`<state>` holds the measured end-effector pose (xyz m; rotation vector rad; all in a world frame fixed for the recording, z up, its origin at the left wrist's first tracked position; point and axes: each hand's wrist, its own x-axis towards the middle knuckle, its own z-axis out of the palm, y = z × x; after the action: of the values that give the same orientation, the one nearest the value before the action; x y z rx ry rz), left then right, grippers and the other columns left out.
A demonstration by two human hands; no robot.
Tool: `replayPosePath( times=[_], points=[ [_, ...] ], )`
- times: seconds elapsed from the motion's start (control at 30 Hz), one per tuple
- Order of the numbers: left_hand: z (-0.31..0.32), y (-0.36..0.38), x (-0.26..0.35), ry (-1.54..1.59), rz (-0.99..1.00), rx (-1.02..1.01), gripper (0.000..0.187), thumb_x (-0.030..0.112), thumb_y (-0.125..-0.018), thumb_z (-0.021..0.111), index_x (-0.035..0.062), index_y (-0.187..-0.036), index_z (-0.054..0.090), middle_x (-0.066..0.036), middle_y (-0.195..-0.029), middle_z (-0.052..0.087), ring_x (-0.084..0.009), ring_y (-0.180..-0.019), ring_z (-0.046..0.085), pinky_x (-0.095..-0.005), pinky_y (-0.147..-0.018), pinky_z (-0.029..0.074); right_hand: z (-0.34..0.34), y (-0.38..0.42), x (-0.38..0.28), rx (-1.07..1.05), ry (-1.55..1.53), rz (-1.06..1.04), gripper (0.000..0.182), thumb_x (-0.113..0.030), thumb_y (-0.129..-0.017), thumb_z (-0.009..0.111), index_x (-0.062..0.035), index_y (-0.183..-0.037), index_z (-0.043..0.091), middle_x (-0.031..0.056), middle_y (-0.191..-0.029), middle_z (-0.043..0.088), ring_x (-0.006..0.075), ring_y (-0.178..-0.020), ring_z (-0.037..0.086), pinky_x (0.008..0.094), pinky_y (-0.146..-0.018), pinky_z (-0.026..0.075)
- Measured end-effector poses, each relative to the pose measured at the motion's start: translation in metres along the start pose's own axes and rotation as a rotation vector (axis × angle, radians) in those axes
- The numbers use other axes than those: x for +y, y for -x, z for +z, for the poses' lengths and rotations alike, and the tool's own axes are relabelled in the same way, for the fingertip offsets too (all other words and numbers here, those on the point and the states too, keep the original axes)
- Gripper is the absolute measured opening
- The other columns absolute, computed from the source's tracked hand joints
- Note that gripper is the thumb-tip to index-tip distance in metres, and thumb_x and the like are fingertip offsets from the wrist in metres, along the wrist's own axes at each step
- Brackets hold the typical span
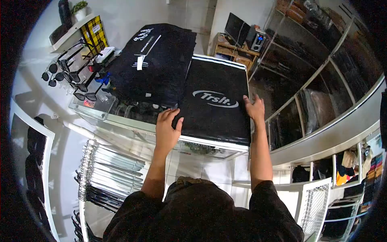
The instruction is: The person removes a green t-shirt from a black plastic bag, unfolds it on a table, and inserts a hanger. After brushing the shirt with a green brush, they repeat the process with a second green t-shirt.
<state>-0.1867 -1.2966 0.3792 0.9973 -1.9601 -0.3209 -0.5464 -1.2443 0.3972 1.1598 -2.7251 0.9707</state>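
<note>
folded black shirt (215,103), white logo up, on glass counter (90,109). left hand (167,129) flat, fingers spread on its near-left edge; right hand (254,108) flat on right edge. second black garment (155,60) overlaps left side; sunglasses (66,74) beyond.

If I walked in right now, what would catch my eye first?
Most likely the folded black garment with its white printed logo, lying on the glass counter in the middle. The left hand presses its near left corner and the right hand rests on its right edge. To the left, a row of sunglasses stands on a rack beside a second pile of black clothes.
</note>
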Motion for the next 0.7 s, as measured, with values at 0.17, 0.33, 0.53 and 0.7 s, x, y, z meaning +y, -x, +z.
replayPosePath(
  times=[0.17, 0.33, 0.53, 0.7],
  points=[
    [-0.001, -0.001, 0.001, -0.009, -0.005, -0.008, 0.031, 0.020, -0.092, 0.073, 0.0030, -0.117, 0.071, -0.018, -0.115, 0.071, -0.0382, -0.117, 0.060, -0.0464, -0.101, 0.047, -0.026, 0.085, 0.017, -0.178, -0.244, 0.027, 0.070, -0.049, -0.099, 0.062, 0.0030, -0.145, 0.051, 0.0282, -0.142, 0.055, 0.0420, -0.132, 0.054, 0.0450, -0.111, 0.042],
    [0.001, -0.001, 0.000, -0.019, 0.018, -0.010, 0.031, 0.020, -0.091, 0.073, 0.0033, -0.118, 0.071, -0.018, -0.115, 0.071, -0.0388, -0.116, 0.060, -0.0465, -0.101, 0.047, -0.027, 0.136, 0.015, -0.106, -0.181, -0.030, 0.067, -0.045, -0.104, 0.052, 0.0045, -0.149, 0.043, 0.0301, -0.143, 0.052, 0.0460, -0.132, 0.051, 0.0477, -0.110, 0.042],
    [-0.003, -0.001, 0.002, -0.011, 0.013, -0.040, 0.032, 0.020, -0.092, 0.072, 0.0027, -0.119, 0.071, -0.018, -0.116, 0.071, -0.0383, -0.115, 0.061, -0.0467, -0.101, 0.047, -0.027, 0.153, 0.013, -0.051, -0.241, -0.039, 0.066, -0.043, -0.106, 0.051, 0.0053, -0.150, 0.041, 0.0309, -0.142, 0.052, 0.0467, -0.131, 0.052, 0.0471, -0.109, 0.043],
    [-0.008, -0.001, 0.001, 0.116, -0.051, -0.073, 0.038, 0.025, -0.090, 0.075, 0.0032, -0.121, 0.071, -0.021, -0.122, 0.069, -0.0391, -0.121, 0.058, -0.0478, -0.105, 0.045, -0.031, 0.158, 0.010, -0.023, -0.334, -0.025, 0.071, -0.045, -0.101, 0.059, 0.0023, -0.151, 0.042, 0.0314, -0.144, 0.050, 0.0458, -0.133, 0.051, 0.0465, -0.112, 0.041]
  ],
)
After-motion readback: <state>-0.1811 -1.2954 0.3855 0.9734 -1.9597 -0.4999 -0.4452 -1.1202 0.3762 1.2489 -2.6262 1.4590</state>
